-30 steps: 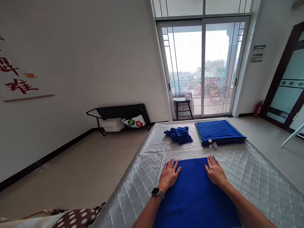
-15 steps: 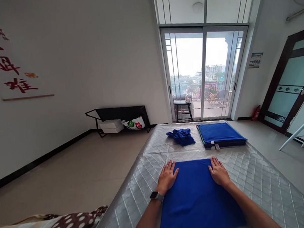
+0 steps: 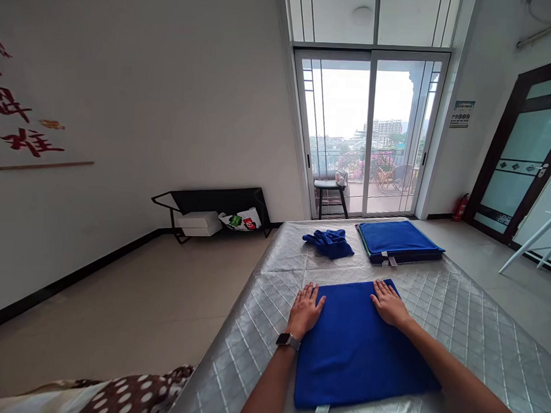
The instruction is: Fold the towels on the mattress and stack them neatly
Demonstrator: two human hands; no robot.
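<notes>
A flat blue folded cloth (image 3: 361,348) lies on the silver quilted surface (image 3: 244,332) in front of me, with a pale tag at its near edge. On its far left corner rests my left hand (image 3: 305,310), fingers stretched out and a watch on the wrist. My right hand (image 3: 389,304) lies flat near the far right corner, its fingers straight too. Beyond them sits a crumpled blue cloth (image 3: 329,243). To the right of that is a neat stack of folded cloths (image 3: 401,240), blue on top, with small tags hanging at the front.
A brown polka-dot fabric (image 3: 137,391) lies at the lower left. By the wall stands a low black rack (image 3: 216,204) with white boxes (image 3: 198,223) and a printed bag (image 3: 240,220). A stool (image 3: 330,193) stands by the sliding glass door (image 3: 369,131). A white-legged piece (image 3: 531,245) is at right.
My right hand has slid slightly left along the far edge of the blue cloth. The view has shifted a little, and the cloth's near edge with its tag now shows.
</notes>
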